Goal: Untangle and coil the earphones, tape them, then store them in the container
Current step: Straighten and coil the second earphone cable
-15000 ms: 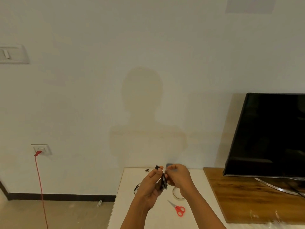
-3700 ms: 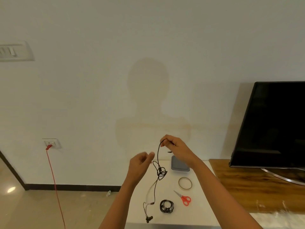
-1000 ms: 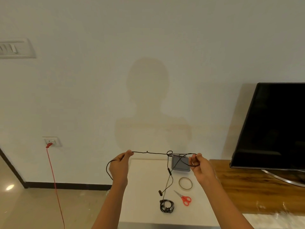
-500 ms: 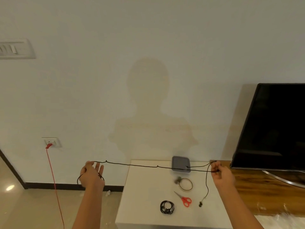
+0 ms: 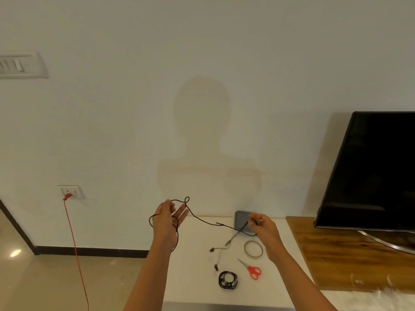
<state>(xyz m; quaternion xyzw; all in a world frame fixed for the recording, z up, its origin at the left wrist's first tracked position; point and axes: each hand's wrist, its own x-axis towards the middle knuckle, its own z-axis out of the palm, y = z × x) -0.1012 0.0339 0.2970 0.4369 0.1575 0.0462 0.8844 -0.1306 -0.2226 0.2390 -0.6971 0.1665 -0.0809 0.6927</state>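
A black earphone cable runs slack between my two raised hands above the white table. My left hand has straight fingers with the cable looped around it. My right hand pinches the cable near its other end, and the earbuds dangle below it over the table. A second pair of earphones, coiled, lies on the table near the front. The grey container sits at the table's back edge, partly behind my right hand. A tape ring and red scissors lie beside it.
A black television stands on a wooden cabinet to the right of the table. A red cord hangs from a wall socket on the left. Bare floor lies left of the table.
My hands have come closer together, so the cable that was stretched taut now sags. A loop of cable now lies around my left hand, and the earbuds hang lower over the table.
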